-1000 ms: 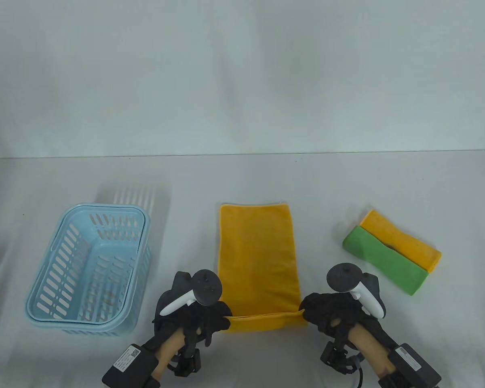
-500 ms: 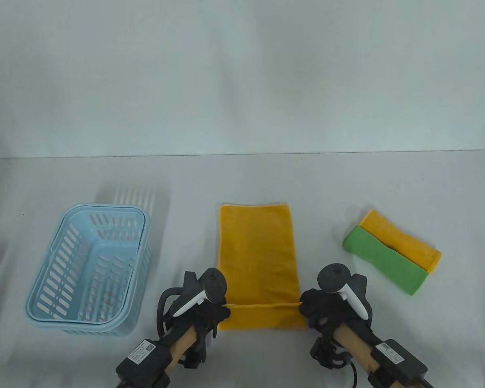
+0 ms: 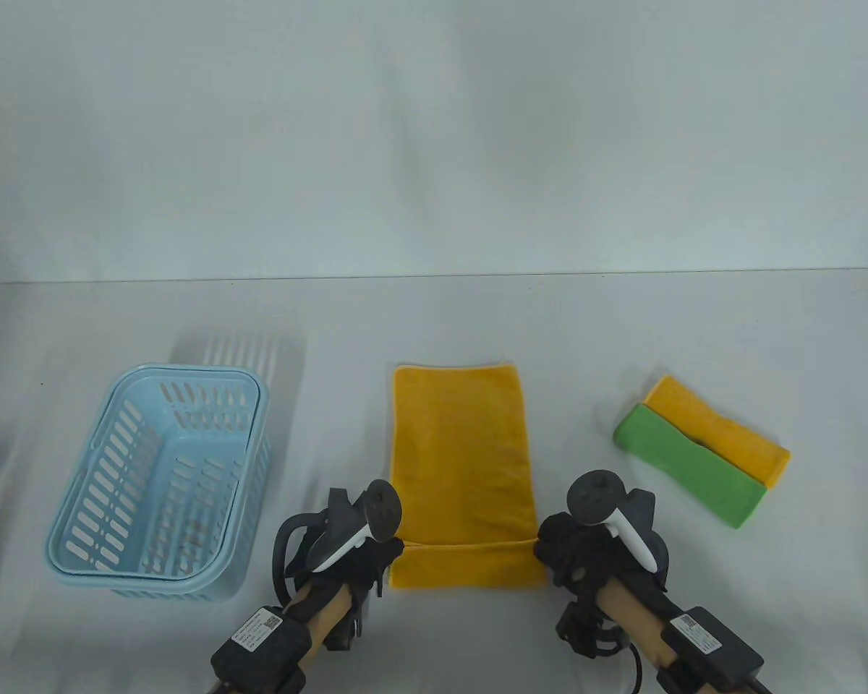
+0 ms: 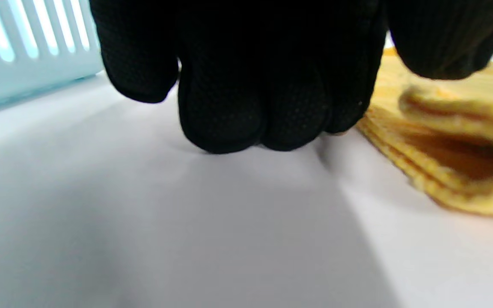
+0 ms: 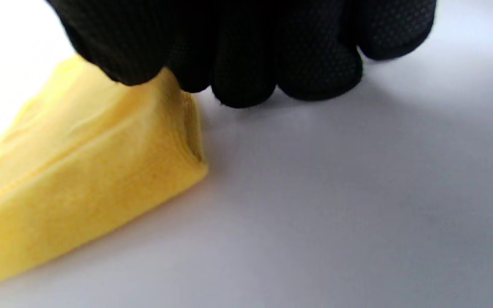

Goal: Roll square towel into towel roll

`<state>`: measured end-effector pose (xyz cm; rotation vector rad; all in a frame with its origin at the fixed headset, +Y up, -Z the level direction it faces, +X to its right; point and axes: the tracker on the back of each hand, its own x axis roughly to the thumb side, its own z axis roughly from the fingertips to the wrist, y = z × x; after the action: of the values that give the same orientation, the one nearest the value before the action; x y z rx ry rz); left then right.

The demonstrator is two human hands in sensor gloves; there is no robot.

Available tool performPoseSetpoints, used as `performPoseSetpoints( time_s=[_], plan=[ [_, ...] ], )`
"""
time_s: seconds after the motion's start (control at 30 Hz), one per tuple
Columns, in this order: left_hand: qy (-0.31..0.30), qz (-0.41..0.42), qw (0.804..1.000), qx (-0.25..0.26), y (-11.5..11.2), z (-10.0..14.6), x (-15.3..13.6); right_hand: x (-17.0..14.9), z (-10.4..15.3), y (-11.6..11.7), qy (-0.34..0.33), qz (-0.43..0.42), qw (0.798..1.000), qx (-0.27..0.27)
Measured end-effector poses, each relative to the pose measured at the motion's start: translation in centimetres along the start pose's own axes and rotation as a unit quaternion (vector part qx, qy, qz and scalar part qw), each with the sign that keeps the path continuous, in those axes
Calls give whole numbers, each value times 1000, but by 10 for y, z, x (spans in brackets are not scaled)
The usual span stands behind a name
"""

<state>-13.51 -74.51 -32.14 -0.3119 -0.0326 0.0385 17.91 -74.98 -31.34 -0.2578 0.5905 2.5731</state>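
The fingers (image 4: 229, 124) of the left hand (image 3: 362, 560) and those of the right hand (image 3: 575, 553) pinch the two ends of the first turn at the near edge of the towel (image 3: 463, 448). The towel lies flat in the middle of the desk (image 3: 434, 318), between the basket (image 3: 79, 535) and two folded cloths (image 3: 694, 448). To roll well, both hands should push forward together and evenly. I think the fold is loose on the left, so tuck it tight first.
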Motion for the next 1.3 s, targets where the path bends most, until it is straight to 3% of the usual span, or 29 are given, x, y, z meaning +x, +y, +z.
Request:
performPoseSetpoints(
  time_s=[0.2,0.47,0.57,0.73,0.93,1.1,1.3],
  plan=[
    [-14,14,1000,22,11,6,-3,4,11,-12,-27,0,999,-30],
    [-86,-3,993,74,30,34,17,23,34,-12,-107,12,993,-47],
    [-130,-16,989,63,29,40,26,30,39,-8,-140,30,988,-53],
    [-203,-42,978,-2,15,41,40,38,39,10,-158,87,983,-40],
    [-188,-111,975,-28,-6,36,48,42,34,33,-148,192,969,-55],
    [-182,-120,976,-21,-11,34,46,42,35,46,-160,268,947,-75],
    [-171,-142,975,-19,-19,29,45,42,33,49,-161,276,943,-90]
  ],
)
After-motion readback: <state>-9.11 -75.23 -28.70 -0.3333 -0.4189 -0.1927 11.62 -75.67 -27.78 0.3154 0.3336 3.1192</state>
